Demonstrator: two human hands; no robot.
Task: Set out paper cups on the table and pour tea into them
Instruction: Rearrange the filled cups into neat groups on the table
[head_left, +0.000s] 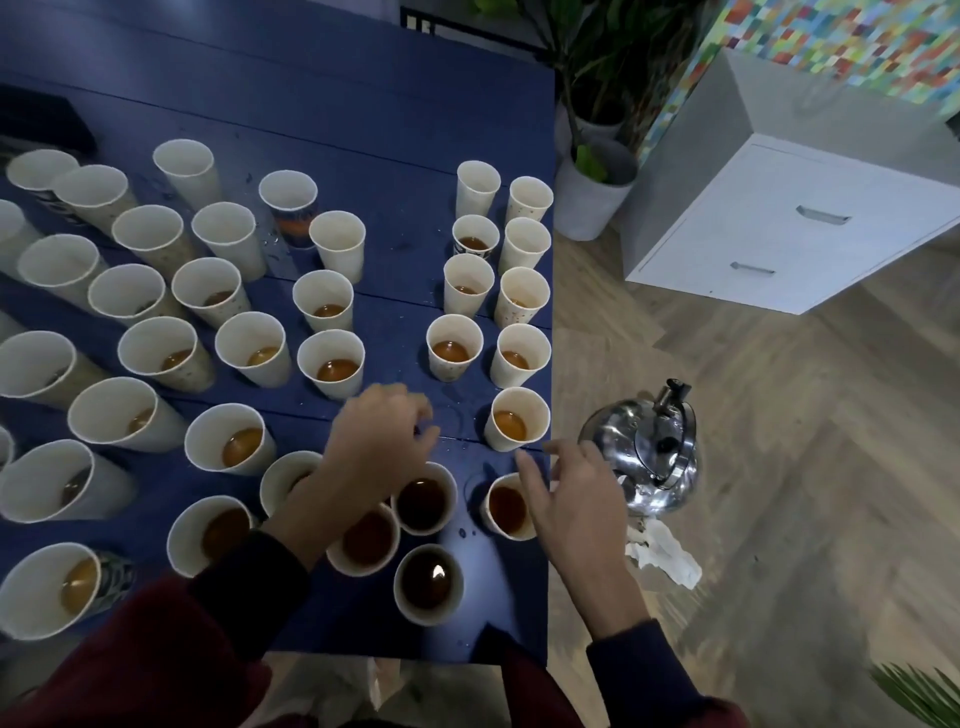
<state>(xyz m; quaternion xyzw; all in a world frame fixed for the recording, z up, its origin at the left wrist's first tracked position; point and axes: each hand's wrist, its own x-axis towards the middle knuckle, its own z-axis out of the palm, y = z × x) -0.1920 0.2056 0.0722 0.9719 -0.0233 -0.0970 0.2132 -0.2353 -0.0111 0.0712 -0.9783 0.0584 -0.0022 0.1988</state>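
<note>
Several white paper cups stand on the dark blue table, most holding amber tea, such as one cup near the right edge; a few at the back look empty. My left hand hovers over the near cups with fingers loosely curled, holding nothing. My right hand reaches over a tea-filled cup at the table's right edge, fingers spread, not gripping it. A shiny steel kettle sits on the floor just right of the table.
A crumpled white cloth lies on the wooden floor below the kettle. A white drawer cabinet stands at the right, potted plants behind the table's far corner. A dark box rests at the table's left back.
</note>
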